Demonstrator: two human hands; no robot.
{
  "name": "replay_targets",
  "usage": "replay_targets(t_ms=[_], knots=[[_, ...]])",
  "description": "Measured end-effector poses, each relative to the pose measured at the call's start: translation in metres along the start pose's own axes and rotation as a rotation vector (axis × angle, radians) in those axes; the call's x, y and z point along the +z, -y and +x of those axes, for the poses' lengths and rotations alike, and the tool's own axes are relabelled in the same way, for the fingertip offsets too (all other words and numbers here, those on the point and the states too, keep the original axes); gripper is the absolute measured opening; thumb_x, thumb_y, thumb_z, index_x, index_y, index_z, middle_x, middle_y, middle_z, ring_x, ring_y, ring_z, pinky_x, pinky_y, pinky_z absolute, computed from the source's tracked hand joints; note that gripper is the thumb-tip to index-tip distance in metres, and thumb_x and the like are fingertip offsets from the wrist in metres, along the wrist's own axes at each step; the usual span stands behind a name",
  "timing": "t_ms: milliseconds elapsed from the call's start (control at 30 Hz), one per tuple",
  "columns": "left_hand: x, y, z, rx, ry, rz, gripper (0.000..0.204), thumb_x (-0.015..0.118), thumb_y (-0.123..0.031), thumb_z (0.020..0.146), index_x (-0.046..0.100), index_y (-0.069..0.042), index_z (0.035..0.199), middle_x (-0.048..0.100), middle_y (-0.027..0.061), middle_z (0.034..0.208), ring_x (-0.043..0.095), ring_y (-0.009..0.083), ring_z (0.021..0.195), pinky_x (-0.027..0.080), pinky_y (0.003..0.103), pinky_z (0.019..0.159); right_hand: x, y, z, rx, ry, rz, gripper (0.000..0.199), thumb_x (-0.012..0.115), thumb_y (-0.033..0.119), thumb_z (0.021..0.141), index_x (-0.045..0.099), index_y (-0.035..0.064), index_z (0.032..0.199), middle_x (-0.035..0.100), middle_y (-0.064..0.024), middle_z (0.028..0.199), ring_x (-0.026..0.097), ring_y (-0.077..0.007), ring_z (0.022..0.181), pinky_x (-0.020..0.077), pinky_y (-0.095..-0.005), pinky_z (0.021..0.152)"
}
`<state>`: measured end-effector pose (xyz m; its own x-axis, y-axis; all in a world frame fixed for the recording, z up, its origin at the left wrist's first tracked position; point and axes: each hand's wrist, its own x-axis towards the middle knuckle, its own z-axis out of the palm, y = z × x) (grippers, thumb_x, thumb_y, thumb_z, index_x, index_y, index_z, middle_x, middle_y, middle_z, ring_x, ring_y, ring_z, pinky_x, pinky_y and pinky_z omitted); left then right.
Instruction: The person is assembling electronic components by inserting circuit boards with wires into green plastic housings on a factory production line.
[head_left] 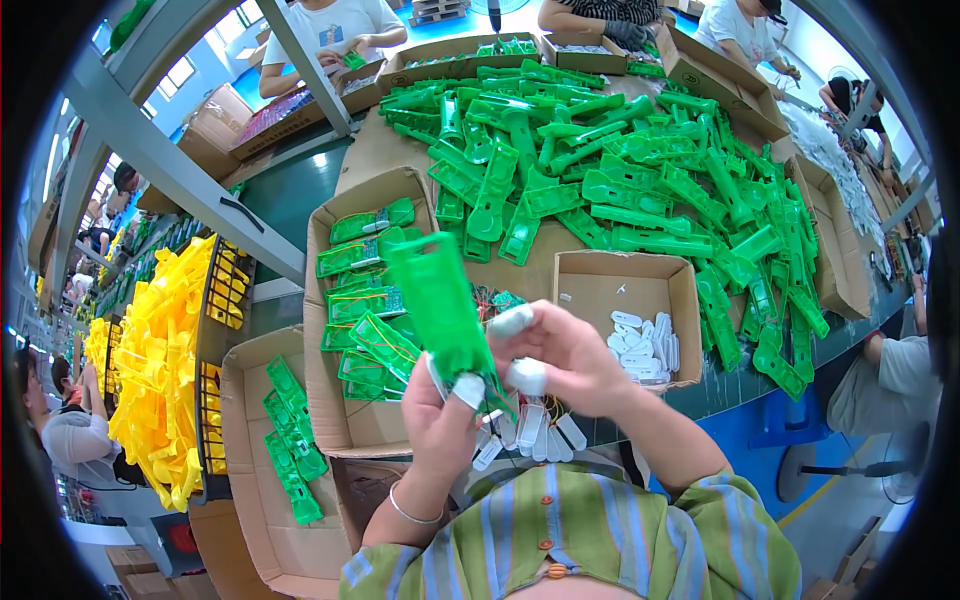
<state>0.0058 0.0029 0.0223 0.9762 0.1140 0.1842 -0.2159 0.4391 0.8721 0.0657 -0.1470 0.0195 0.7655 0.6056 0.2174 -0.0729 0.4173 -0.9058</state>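
The left hand (440, 415) grips the green plastic shell (440, 310) upright above the cardboard box (325, 420). The right hand (570, 360) pinches its lower edge; press squarely, keeping taped fingertips (512, 320) clear.

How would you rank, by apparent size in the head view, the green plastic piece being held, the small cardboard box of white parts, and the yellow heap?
1. yellow heap
2. small cardboard box
3. green plastic piece, though nearness enlarges it, so 2 and 3 are unsure.
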Motion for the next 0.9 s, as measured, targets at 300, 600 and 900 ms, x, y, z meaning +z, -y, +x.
replay_targets(t_ms=[300, 600, 900], knots=[[-0.03, -0.008, 0.028, -0.083, 0.149, -0.056, 0.045, 0.054, -0.024, 0.087, 0.032, -0.004, 0.121, 0.051, 0.0133, 0.105, 0.055, 0.0202, 0.093, 0.048, 0.035, 0.081, -0.006, -0.007, -0.029, 0.307, 0.388, -0.726, 0.034, 0.053, 0.002, 0.077, 0.051, 0.0041, 0.111, 0.056, -0.0115, 0.093, 0.057, -0.0233, 0.085, 0.045, -0.0339, 0.072], [-0.041, -0.018, 0.031, 0.02, 0.282, 0.298, 0.076, 0.061, -0.01, 0.081, 0.01, -0.004, 0.138, 0.049, 0.01, 0.109, 0.052, 0.017, 0.096, 0.044, 0.031, 0.084, -0.032, 0.043, -0.025, 0.346, 0.478, -0.587, 0.01, 0.055, 0.008, 0.074, 0.051, 0.0014, 0.08, 0.043, -0.0037, 0.069, 0.04, -0.0128, 0.059, 0.0325, -0.0283, 0.051], [-0.028, -0.015, 0.018, -0.027, 0.187, 0.404, 0.056, 0.053, 0.004, 0.079, 0.026, 0.001, 0.128, 0.051, 0.0089, 0.106, 0.051, 0.015, 0.095, 0.043, 0.029, 0.084, -0.016, 0.046, -0.002, -0.414, -0.387, -1.541, 0.018, 0.061, 0.003, 0.072, 0.049, 0.0023, 0.087, 0.049, -0.0075, 0.071, 0.054, -0.0189, 0.059, 0.0413, -0.0294, 0.052]])
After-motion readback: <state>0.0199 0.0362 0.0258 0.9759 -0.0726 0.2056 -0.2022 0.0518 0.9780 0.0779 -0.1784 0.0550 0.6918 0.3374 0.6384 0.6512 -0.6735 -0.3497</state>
